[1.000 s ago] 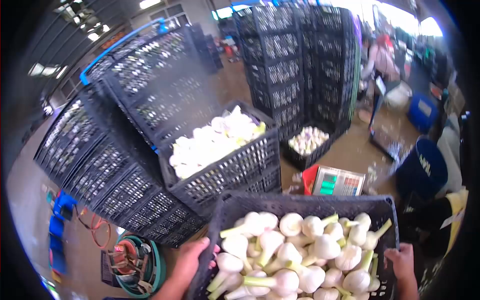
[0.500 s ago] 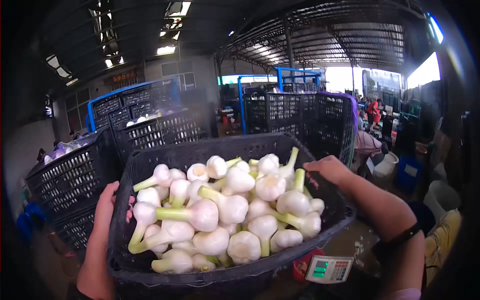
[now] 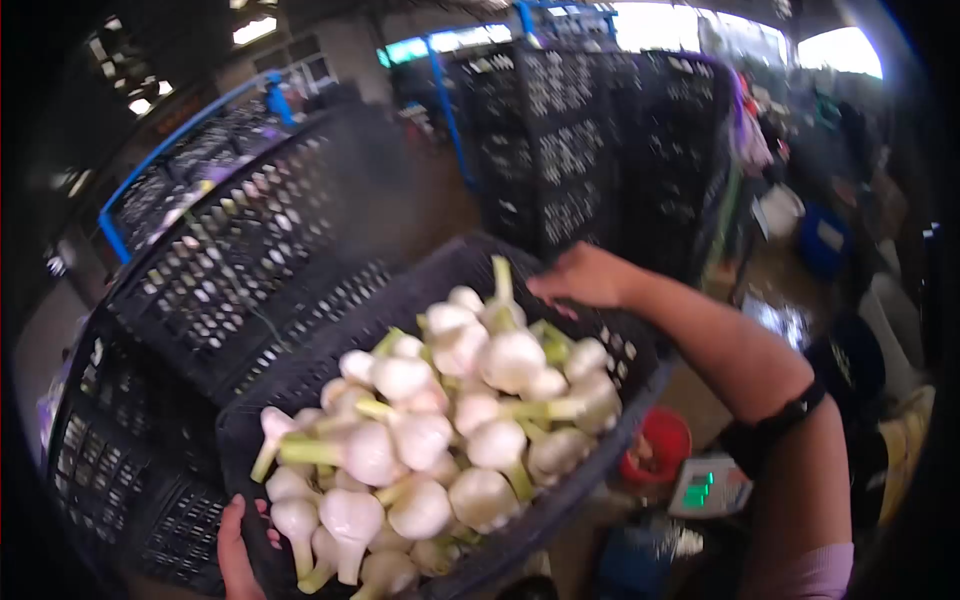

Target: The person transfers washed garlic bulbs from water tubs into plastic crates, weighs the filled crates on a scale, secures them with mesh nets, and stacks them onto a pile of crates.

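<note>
A black plastic crate (image 3: 330, 372) full of garlic bulbs (image 3: 420, 430) hangs tilted in front of me, its left end lower than its right. My left hand (image 3: 240, 550) grips the left end of the crate, thumb outside and fingertips showing through the wall. At the far right end my right hand (image 3: 585, 278) is closed over the rim, with a few fingertips visible on the inner side. The bulbs are white, with short green stems.
Stacked black crates of garlic (image 3: 240, 260) stand left, and another tall stack (image 3: 590, 140) stands ahead. At lower right are a red bowl (image 3: 660, 445) and a scale display (image 3: 710, 488) with green digits. A blue bin (image 3: 825, 240) stands farther right.
The view has swung downward and rolled. The crate is now tilted, its left end lower and right end higher. Both hands have kept hold of it.
</note>
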`<action>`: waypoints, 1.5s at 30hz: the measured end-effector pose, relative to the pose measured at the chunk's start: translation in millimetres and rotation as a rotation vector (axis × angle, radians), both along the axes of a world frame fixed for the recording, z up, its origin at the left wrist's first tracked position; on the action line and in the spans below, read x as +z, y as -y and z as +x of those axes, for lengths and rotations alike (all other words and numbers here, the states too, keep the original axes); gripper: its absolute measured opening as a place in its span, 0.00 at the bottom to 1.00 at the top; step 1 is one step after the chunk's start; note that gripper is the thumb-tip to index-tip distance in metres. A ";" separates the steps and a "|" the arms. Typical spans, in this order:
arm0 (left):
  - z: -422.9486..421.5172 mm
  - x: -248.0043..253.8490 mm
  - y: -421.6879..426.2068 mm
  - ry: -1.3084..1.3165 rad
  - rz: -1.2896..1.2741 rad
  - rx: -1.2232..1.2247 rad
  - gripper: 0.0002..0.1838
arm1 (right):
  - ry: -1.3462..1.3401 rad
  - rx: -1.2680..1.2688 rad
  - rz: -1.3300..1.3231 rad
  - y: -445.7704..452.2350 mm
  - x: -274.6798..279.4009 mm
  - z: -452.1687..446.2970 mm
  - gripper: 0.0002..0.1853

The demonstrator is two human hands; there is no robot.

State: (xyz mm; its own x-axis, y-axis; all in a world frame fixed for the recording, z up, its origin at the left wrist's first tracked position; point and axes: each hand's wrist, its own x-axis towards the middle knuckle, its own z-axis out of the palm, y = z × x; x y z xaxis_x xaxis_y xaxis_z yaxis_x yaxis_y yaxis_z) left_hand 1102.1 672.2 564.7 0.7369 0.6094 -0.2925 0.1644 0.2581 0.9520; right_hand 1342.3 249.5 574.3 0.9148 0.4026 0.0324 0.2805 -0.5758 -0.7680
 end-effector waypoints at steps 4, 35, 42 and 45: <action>0.6 4.5 16.9 -0.002 0.047 -0.035 0.17 | 0.269 -0.171 -0.378 4.6 11.6 -23.8 0.28; -86.4 -42.8 28.5 0.277 -0.547 -0.280 0.22 | -0.428 -0.290 0.783 53.9 -87.0 -107.5 0.19; -106.3 -30.8 30.6 0.218 -0.326 -0.124 0.11 | -0.522 -0.453 1.118 71.1 -82.2 -78.3 0.14; -114.0 -58.9 -3.6 0.232 -0.434 -0.119 0.09 | -0.598 -0.572 0.831 73.7 -72.8 -90.4 0.26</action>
